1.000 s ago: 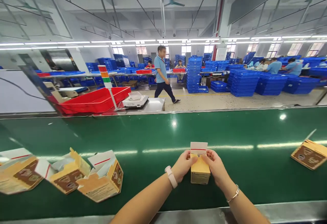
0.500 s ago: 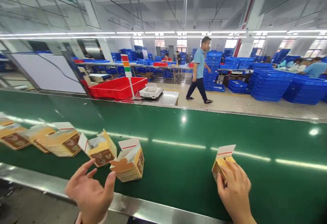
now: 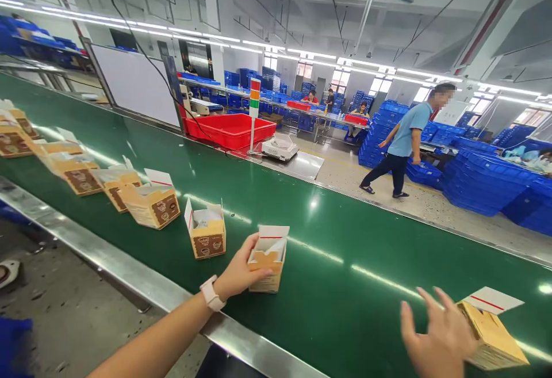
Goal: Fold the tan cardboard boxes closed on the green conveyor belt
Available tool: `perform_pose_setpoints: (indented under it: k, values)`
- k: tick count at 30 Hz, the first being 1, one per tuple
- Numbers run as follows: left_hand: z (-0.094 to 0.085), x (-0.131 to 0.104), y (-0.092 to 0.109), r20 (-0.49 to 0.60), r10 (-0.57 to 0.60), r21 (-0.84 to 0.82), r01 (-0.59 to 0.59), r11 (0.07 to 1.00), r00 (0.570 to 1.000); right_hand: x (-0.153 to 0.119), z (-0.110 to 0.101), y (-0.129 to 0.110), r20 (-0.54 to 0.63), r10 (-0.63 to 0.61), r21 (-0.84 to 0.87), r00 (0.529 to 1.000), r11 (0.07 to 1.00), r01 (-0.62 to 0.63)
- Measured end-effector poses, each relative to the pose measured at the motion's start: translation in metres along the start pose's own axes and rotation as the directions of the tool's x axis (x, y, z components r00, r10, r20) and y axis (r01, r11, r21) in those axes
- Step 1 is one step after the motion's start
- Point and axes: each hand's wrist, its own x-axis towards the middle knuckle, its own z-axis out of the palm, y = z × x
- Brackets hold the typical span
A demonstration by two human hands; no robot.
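A front panel and a rear edge are gripped between the thumb and fingers of the left hand (image 3: 241, 271), with the thumb laid across the front of the open carton (image 3: 265, 285). The fingers of the right hand (image 3: 444, 332) are spread and bent (slightly blurred), and nothing is seen clamped between them; whether the right-hand carton (image 3: 502, 338) is touched by the palm cannot be told.

The open carton is seated upright on the green belt (image 3: 323, 309), its mouth uncovered and its white flap raised, not folded down. On the right-hand carton the yellow top panels appear to be laid over the mouth, while its red-striped flap is left standing out. It therefore seems further closed, though not fully. Beside the left hand, the neighbouring carton (image 3: 209, 245) is seen open, and beyond it more cartons (image 3: 161, 211) are strung in an uneven line, those nearest with flaps up.

Thin, matt card is suggested by the crisp creases and notched yellow edges; brown printed panels are set on boxy sides, and pale, crinkled film is glimpsed inside. By contrast, the belt is smooth and glossy, streaked with reflected light, and is bordered by a brushed metal rail (image 3: 267, 356). Across it, a rigid red tray (image 3: 233, 133) is placed beside a white scale (image 3: 279, 148).
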Motion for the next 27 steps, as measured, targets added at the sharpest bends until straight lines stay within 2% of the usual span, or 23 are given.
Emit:
perform_pose_setpoints:
  k: [1,3,6,8,10,12,14,15,16,18,20,21,22,24,25,27]
  values:
    - [0.015,0.003,0.0,0.034,0.016,-0.047,-0.015,0.999,0.999,0.002,0.003,-0.02,0.041,-0.078,0.128,0.996,0.989,0.073]
    - [0.042,0.007,0.001,0.099,0.064,-0.12,-0.051,0.991,0.993,0.005,0.011,-0.059,0.167,-0.246,0.367,0.955,0.914,0.172]
    - [0.072,0.009,0.004,0.225,0.132,-0.188,-0.09,0.978,0.965,0.01,0.022,-0.099,0.229,-0.413,0.538,0.881,0.808,0.239]
    - [0.083,0.009,0.008,0.308,0.191,-0.2,-0.133,0.971,0.932,0.017,0.025,-0.111,0.274,-0.436,0.553,0.857,0.8,0.231]
    - [0.088,0.009,0.012,0.364,0.254,-0.203,-0.189,0.961,0.896,0.027,0.023,-0.115,0.382,-0.415,0.528,0.826,0.831,0.173]
    - [0.091,0.009,0.014,0.38,0.311,-0.188,-0.257,0.948,0.871,0.04,0.018,-0.117,0.514,-0.403,0.498,0.757,0.859,0.119]
    - [0.091,0.008,0.012,0.32,0.374,-0.135,-0.348,0.928,0.871,0.051,0.013,-0.119,0.615,-0.431,0.486,0.66,0.867,0.114]
    - [0.09,0.007,0.011,0.261,0.42,-0.088,-0.412,0.907,0.869,0.054,0.012,-0.119,0.637,-0.454,0.492,0.624,0.862,0.125]
    - [0.089,0.006,0.009,0.199,0.481,-0.028,-0.486,0.873,0.854,0.056,0.012,-0.12,0.638,-0.475,0.504,0.607,0.853,0.138]
    - [0.086,0.004,0.008,0.153,0.617,0.112,-0.634,0.765,0.772,0.051,0.017,-0.118,0.583,-0.509,0.552,0.633,0.82,0.151]
    - [0.083,0.003,0.009,0.25,0.693,0.219,-0.736,0.64,0.677,0.039,0.026,-0.112,0.46,-0.533,0.627,0.71,0.761,0.165]
    - [0.082,0.003,0.01,0.314,0.695,0.255,-0.762,0.595,0.647,0.031,0.031,-0.108,0.381,-0.526,0.659,0.761,0.731,0.175]
    - [0.082,0.003,0.013,0.367,0.682,0.282,-0.774,0.567,0.633,0.023,0.035,-0.104,0.301,-0.499,0.683,0.813,0.708,0.182]
    - [0.084,0.006,0.016,0.426,0.646,0.313,-0.774,0.551,0.633,0.007,0.042,-0.097,0.172,-0.398,0.704,0.901,0.689,0.17]
    - [0.086,0.007,0.018,0.443,0.63,0.315,-0.769,0.557,0.638,0.0,0.044,-0.095,0.14,-0.336,0.711,0.932,0.689,0.142]
    - [0.092,0.01,0.018,0.464,0.6,0.298,-0.753,0.586,0.651,-0.01,0.043,-0.096,0.163,-0.22,0.728,0.962,0.684,0.033]
